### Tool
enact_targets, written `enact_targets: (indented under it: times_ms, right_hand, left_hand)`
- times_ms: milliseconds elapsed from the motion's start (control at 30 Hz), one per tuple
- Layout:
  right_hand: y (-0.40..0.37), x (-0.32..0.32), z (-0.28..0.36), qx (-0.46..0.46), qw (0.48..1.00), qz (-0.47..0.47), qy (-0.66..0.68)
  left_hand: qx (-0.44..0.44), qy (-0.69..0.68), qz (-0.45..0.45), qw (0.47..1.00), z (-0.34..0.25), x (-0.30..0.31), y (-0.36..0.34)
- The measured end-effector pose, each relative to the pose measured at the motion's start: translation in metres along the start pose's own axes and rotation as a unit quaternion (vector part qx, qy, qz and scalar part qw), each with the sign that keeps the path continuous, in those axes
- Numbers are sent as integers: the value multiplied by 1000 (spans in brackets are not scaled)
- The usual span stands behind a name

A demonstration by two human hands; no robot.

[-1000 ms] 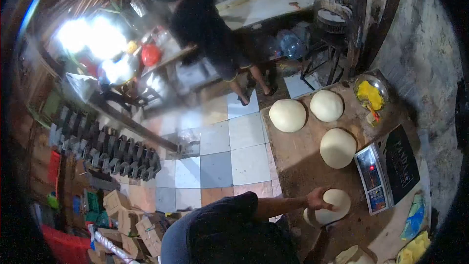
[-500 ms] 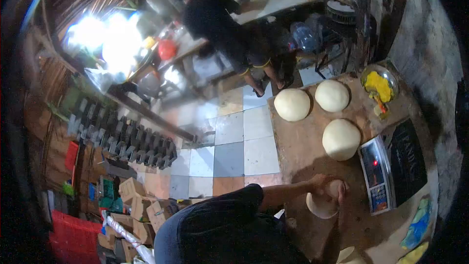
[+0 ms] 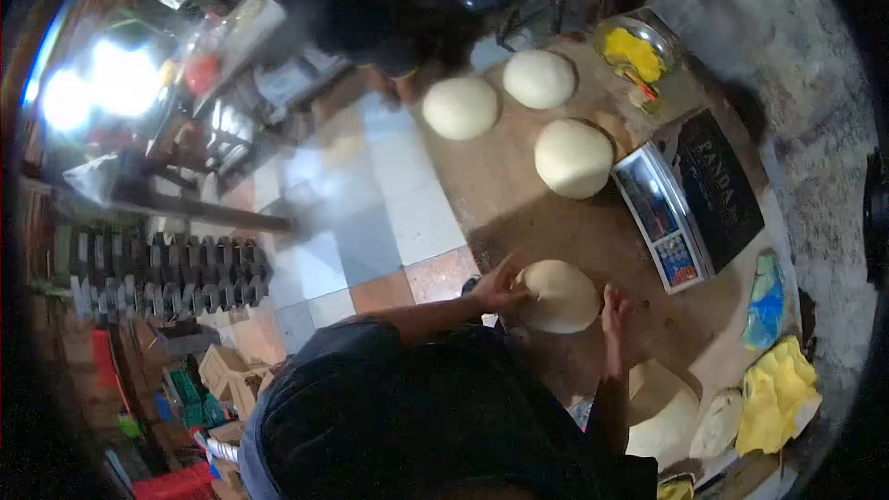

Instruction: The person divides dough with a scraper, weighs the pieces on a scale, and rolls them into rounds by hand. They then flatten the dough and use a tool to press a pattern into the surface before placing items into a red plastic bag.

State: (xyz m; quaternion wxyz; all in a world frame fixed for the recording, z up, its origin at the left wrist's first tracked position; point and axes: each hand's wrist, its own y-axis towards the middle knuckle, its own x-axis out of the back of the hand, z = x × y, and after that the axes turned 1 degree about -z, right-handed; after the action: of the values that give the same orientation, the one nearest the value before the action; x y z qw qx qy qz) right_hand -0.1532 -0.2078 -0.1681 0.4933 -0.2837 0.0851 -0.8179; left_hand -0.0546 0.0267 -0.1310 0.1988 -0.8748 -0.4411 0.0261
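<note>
A round ball of pale dough [image 3: 560, 298] sits on the brown board [image 3: 500, 190] in front of me. At its left edge is my left hand [image 3: 501, 287], fingers apart and touching the dough. Just off its right side stands my right hand [image 3: 613, 313], open, with the fingers up. Farther along the board are three more dough balls: one at the left corner [image 3: 460, 108], another beside it [image 3: 539, 80], and a third nearer me [image 3: 573, 159]. By my right forearm lies a larger mass of dough [image 3: 662, 412], partly hidden.
A digital scale [image 3: 662, 222] with a black "PANDA" box [image 3: 713, 194] stands on the right. Behind it is a metal bowl of yellow stuff [image 3: 634, 54]. A blue-green packet [image 3: 766, 306] and yellow wrapping [image 3: 778, 393] lie at the right edge. Another person [image 3: 324, 0] stands beyond the board.
My hands, which were together above the dough, have parted to its two sides. The dough ball now shows whole between them. My view has turned down and toward the right.
</note>
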Motion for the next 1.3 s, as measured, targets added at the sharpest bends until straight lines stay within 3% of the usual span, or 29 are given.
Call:
enact_targets:
  times_ms: [33, 100, 133, 167, 200, 233, 267, 333, 400, 467, 500, 533, 600, 667, 700, 767, 800, 867, 933, 967, 1033, 1100, 1167, 1233, 1267, 1300]
  right_hand:
    - [-5, -2, 4, -20, 1000, -17, 3]
    - [-9, -13, 15, -50, 998, -47, 13]
    - [2, -21, -6, -92, 959, 103, 247]
    - [13, -29, -28, -193, 853, 228, 428]
    - [11, -37, -37, -185, 856, 231, 425]
    - [27, -56, -24, -146, 886, 103, 427]
    - [38, -71, -14, -113, 895, -27, 431]
    - [54, -93, 24, -59, 900, -8, 432]
    - [49, -116, 74, -16, 898, 1, 439]
    - [59, -142, 109, 18, 891, -21, 454]
    - [72, -157, 109, 34, 885, -32, 462]
    - [83, -175, 109, 39, 885, -46, 462]
    - [94, -207, 99, 28, 901, -78, 426]
    - [94, -219, 78, 4, 924, -120, 364]
    - [88, -219, 65, -7, 935, -140, 327]
    - [80, -214, 51, -29, 953, -184, 241]
    - [75, -214, 48, -40, 960, -201, 190]
    - [68, -220, 46, -60, 968, -232, 80]
    - [61, -230, 54, -57, 961, -269, -28]
    - [57, -234, 60, -45, 952, -291, -84]
    - [52, -248, 81, 14, 920, -352, -174]
    - [47, -278, 113, 126, 879, -400, -227]
    - [44, -319, 142, 248, 844, -408, -244]
    - [54, -373, 165, 355, 837, -350, -228]
    - [63, -403, 177, 401, 839, -302, -210]
    - [73, -438, 188, 436, 846, -246, -185]
  left_hand:
    - [33, -247, 43, 967, 1, -2, -4]
    - [-12, -203, 17, 979, 10, -25, 7]
    - [-53, -159, -13, 986, 13, -37, 12]
    - [-57, -161, -13, 985, 4, -40, 13]
    - [30, -215, 22, 976, -12, -38, 17]
    - [97, -268, 41, 958, -27, -15, 31]
    - [5, -219, 27, 975, -15, -4, 40]
    - [-2, -211, 32, 977, -15, 30, 46]
    - [-51, -200, -18, 978, -13, 63, 51]
    - [-192, -310, -35, 931, -26, 94, 55]
    - [-236, -210, -84, 945, -17, 111, 62]
    - [-247, -227, -85, 938, -8, 123, 71]
    - [-226, -86, -136, 961, 46, 137, 97]
    - [-191, 52, -91, 976, 92, 160, 120]
    - [-228, 84, -138, 960, 76, 176, 94]
    - [-122, 135, -81, 980, 9, 232, 27]
    - [-209, 69, -69, 973, 22, 256, 22]
    - [-298, 129, -145, 935, 42, 298, 20]
    - [-250, 154, -135, 946, 64, 343, 32]
    - [-203, 172, -122, 956, 71, 365, 35]
    - [-234, 172, -144, 946, 60, 415, 31]
    - [-274, 147, -193, 930, 42, 454, 29]
    - [-249, 110, -185, 944, 23, 490, 26]
    - [-185, 39, -128, 973, 10, 532, 20]
    - [-181, 45, -126, 974, 46, 550, 46]
    - [-226, 187, -135, 946, 96, 571, 79]
